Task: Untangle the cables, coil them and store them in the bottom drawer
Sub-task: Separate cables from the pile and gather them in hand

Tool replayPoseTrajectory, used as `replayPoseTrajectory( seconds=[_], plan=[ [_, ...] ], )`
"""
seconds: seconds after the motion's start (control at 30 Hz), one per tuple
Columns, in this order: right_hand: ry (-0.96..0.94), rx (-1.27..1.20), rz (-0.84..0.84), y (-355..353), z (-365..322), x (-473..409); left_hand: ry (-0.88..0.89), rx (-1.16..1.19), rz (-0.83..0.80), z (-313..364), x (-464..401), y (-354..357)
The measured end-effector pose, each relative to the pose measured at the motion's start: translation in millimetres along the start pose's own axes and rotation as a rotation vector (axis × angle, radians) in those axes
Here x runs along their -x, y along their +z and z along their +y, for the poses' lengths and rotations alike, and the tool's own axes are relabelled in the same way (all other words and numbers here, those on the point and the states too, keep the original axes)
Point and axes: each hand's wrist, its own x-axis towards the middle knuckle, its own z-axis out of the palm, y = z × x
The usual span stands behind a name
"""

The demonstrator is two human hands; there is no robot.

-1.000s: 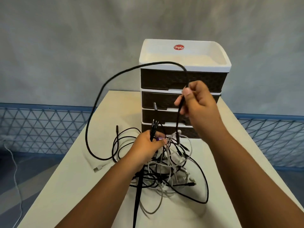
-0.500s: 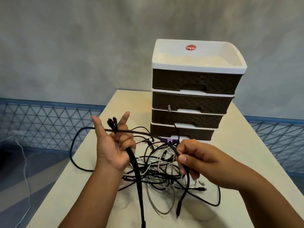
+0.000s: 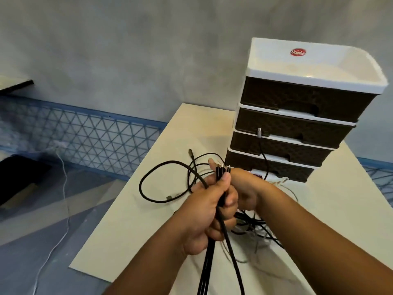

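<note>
Right of frame, I note the drawer unit [image 3: 297, 116], white frame with dark woven-look fronts, on the pale table [image 3: 131, 231]. Tangled cables [image 3: 253, 226] lie below it. Left hand [image 3: 204, 211] clenches black cords, plugs upward; right hand [image 3: 248, 188], now behind it, grip unclear. Half a second ago the hands were apart.

"Uniplus" sticker [image 3: 298, 52] on drawer unit [image 3: 302, 99]

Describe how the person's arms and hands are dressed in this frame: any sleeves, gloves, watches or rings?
Both forearms are bare as far as the frame shows, with no sleeve edge in view. The left hand and right hand wear no gloves. No watch, wristband or ring shows on the visible parts; some fingers are hidden.
</note>
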Motion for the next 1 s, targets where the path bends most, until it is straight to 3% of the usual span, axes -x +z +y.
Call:
replayPoseTrajectory(
  seconds=[0.13,0.27,0.4,0.5,0.63,0.73,0.87,1.0],
  plan=[
    [0.087,0.065,-0.181,26.5,-21.1,-36.7,-0.121,-0.071,-0.122,-8.1,15.5,-6.6],
    [0.017,0.054,-0.302,51.1,-30.2,-38.6,-0.200,-0.126,-0.219,-21.5,27.7,-14.0],
    [-0.160,-0.103,-0.227,47.4,-40.5,-14.7,-0.195,-0.153,-0.153,-29.1,31.5,-29.0],
    [-0.282,-0.085,-0.125,37.2,-50.3,15.5,-0.167,-0.156,-0.103,-31.3,31.3,-42.2],
    [-0.432,-0.040,0.008,39.7,-44.2,56.9,-0.104,0.103,-0.075,-27.5,28.1,-51.5],
    [-0.513,-0.015,-0.026,50.4,-14.0,92.2,-0.034,0.416,-0.038,-20.9,21.3,-56.1],
    [-0.423,0.118,-0.252,62.3,54.9,133.1,0.080,0.623,0.047,-11.5,18.5,-58.5],
    [-0.250,0.398,-0.356,59.3,106.3,149.1,0.110,0.382,0.140,-8.1,30.1,-36.7]
  ],
)
